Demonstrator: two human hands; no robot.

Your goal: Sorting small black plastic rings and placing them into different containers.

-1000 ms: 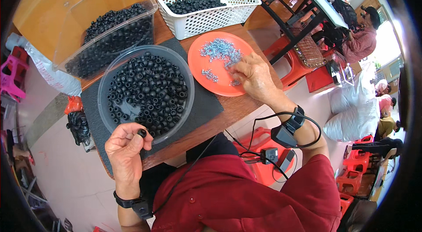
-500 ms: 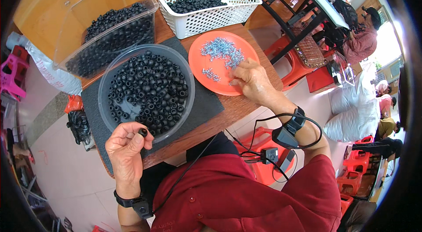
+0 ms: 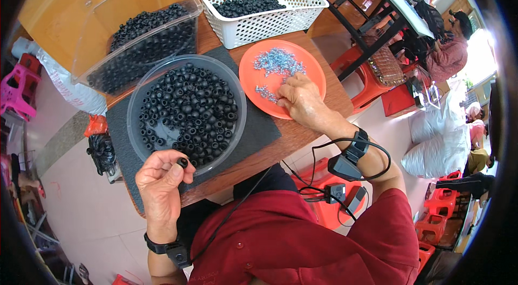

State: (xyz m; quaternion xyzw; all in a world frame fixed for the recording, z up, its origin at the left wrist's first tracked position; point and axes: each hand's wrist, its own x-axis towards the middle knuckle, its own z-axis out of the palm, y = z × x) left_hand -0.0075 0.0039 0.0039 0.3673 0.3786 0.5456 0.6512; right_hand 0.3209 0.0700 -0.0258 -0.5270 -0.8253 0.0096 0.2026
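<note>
My left hand (image 3: 159,182) pinches a bead (image 3: 182,162); my right hand (image 3: 303,100), narrowed at the plate's (image 3: 248,75) front edge, holds I can't tell what.

Workshop, by all signs: black hollow parts (image 3: 205,99) in bulk in clear plastic bin (image 3: 102,20) at 10 o'clock, round tub (image 3: 168,133) at 9, perforated white basket (image 3: 259,31) at 12. Tiny silvery pieces (image 3: 278,61) heaped on orange plate (image 3: 252,77) at 1. Second worktable (image 3: 412,16) at 2 o'clock, dark pieces on it, person (image 3: 450,61) just beside it. Stuffed white sacks (image 3: 440,154) at 3, red plastic stools (image 3: 430,226) at 4. Pale tiled floor (image 3: 91,209) at 8 o'clock.
</note>
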